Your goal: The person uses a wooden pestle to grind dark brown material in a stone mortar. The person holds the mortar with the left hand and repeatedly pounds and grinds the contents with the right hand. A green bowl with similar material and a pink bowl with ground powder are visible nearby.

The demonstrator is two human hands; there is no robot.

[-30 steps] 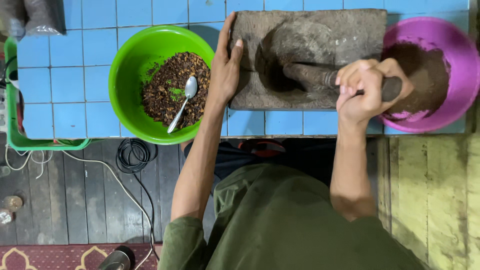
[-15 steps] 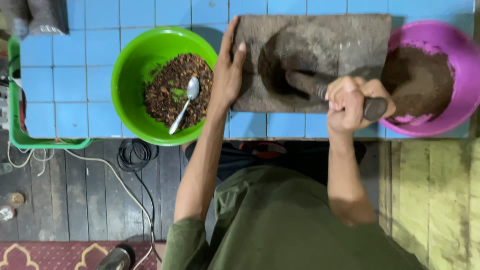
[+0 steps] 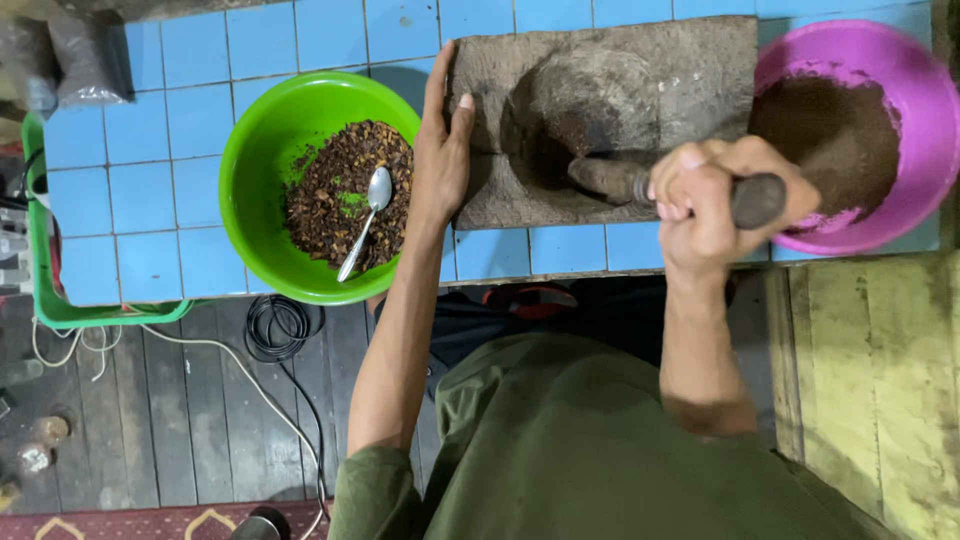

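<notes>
- A person in an olive-green shirt (image 3: pixel 600 450) leans over a blue-tiled desk (image 3: pixel 130 170), seen from directly above.
- The right hand (image 3: pixel 715 195) is wrapped in a tight fist around a dark stone pestle (image 3: pixel 680 190), fingers fully curled over the shaft. The pestle's butt end sticks out past the fist toward the desk's right edge; its working end points into the hollow of the stone.
- The rectangular grinding stone (image 3: pixel 610 110) lies against the desk's far edge, right of centre, its near side just short of the desk's front edge. Dark ground matter sits in its worn hollow.
- The left hand (image 3: pixel 440 150) lies flat and open, fingers straight, pressed against the left end of the grinding stone; it holds nothing.
- A green bowl (image 3: pixel 260 150) stands just left of that hand, slightly overhanging the front edge of the desk. It holds a heap of coarse brown pieces with a few green bits, and a metal spoon (image 3: pixel 365 220) rests on the heap, bowl end up.
- A pink bowl (image 3: pixel 920 110) sits at the desk's right end, touching the stone's right side and filled with fine brown powder.
- A green crate (image 3: pixel 40 270) hugs the desk's left edge; black and white cables (image 3: pixel 270 330) lie on the dark plank floor below.
</notes>
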